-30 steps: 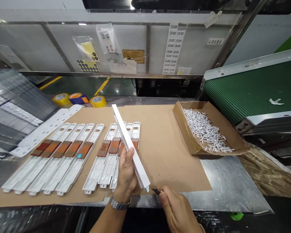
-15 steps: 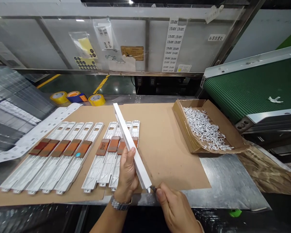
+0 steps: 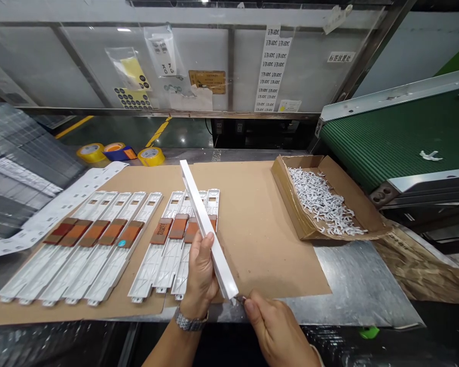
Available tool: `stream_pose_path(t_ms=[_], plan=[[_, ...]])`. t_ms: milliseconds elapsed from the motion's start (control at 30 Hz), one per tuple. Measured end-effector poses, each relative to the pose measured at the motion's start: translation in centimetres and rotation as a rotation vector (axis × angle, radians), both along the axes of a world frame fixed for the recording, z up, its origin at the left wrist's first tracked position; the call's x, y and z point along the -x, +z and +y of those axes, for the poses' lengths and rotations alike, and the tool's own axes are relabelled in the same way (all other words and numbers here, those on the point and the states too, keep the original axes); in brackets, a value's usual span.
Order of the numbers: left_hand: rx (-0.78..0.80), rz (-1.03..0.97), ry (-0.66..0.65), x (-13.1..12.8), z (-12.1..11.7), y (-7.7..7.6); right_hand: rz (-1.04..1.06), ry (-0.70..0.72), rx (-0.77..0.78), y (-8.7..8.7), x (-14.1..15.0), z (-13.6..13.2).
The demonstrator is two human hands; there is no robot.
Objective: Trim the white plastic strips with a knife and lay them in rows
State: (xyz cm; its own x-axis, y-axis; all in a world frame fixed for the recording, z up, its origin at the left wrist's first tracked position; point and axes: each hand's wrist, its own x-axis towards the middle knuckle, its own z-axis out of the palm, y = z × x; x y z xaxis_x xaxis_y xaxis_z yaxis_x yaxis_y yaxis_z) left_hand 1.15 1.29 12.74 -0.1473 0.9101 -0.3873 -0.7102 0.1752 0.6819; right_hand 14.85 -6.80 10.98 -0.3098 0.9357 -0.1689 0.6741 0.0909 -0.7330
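My left hand (image 3: 202, 265) is wrapped round the middle of a long white plastic strip (image 3: 205, 224), thumb on top, and holds it tilted above the table. My right hand (image 3: 273, 326) is closed on a small tool with a dark metal tip (image 3: 241, 299); most of it is hidden in the fist, so its exact kind is unclear. That tip touches the near end of the strip, where a small white bit sticks out. Behind my left hand lie several similar white strips (image 3: 143, 270) with reddish-brown blocks (image 3: 161, 232) across them, partly covered by the held strip.
Another row of white strips with blocks (image 3: 95, 233) lies at left on the cardboard sheet (image 3: 252, 204). A cardboard box (image 3: 286, 204) of small white pieces (image 3: 317, 201) stands at right, beside a green conveyor belt (image 3: 398, 132). Tape rolls (image 3: 152, 157) sit at the back.
The small white bit at the strip's near end looks bent slightly aside, and the tool tip has shifted a little. Both hands keep their grips; the view has moved slightly.
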Motion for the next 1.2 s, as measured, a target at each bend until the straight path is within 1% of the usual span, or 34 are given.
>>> stream_pose_path(t_ms=[167, 267, 333, 400, 500, 567, 600, 633, 733, 800, 900, 1000, 1067, 1200], plan=[[-0.017, -0.005, -0.001, 0.0, 0.2, -0.3, -0.021, 0.046, 0.008, -0.1, 0.2, -0.4], [-0.018, 0.001, 0.010, 0.3, 0.4, -0.6, 0.035, 0.092, 0.023, -0.1, 0.2, -0.5], [0.000, 0.003, 0.021, 0.6, 0.6, -1.0, 0.135, 0.083, 0.054, 0.0, -0.1, -0.5], [0.025, 0.007, 0.045, 0.9, 0.7, -1.3, 0.262, 0.046, 0.095, -0.1, -0.7, -0.5], [0.036, 0.006, 0.059, 1.2, 0.9, -1.7, 0.502, -0.063, 0.205, -0.5, -1.5, -0.5], [0.029, 0.002, 0.049, 1.2, 0.8, -1.7, 0.601, -0.141, 0.242, -1.0, -1.8, -0.7], [0.024, 0.003, 0.052, 1.2, 0.7, -1.6, 0.599, -0.180, 0.224, -1.2, -1.8, -0.7], [0.017, 0.006, 0.060, 1.1, 0.6, -1.6, 0.567, -0.221, 0.174, -1.4, -1.8, -0.8], [-0.011, 0.013, 0.076, 1.0, 0.1, -1.3, 0.414, -0.367, -0.061, -1.7, -1.3, -1.0], [-0.028, 0.017, 0.055, 1.1, -0.3, -1.2, 0.341, -0.428, -0.216, -1.8, -0.9, -1.1], [-0.065, 0.069, 0.060, 1.1, -0.7, -0.9, 0.243, -0.413, -0.334, -2.1, -0.5, -1.1], [-0.111, 0.202, 0.105, 1.0, -0.8, -0.8, 0.140, -0.374, -0.405, -2.5, -0.5, -1.1], [-0.114, 0.273, 0.127, 0.9, -0.9, -0.8, 0.073, -0.343, -0.459, -2.7, -0.6, -1.0], [-0.102, 0.333, 0.185, 0.8, -1.1, -0.8, -0.026, -0.311, -0.540, -2.7, -0.5, -1.0]])
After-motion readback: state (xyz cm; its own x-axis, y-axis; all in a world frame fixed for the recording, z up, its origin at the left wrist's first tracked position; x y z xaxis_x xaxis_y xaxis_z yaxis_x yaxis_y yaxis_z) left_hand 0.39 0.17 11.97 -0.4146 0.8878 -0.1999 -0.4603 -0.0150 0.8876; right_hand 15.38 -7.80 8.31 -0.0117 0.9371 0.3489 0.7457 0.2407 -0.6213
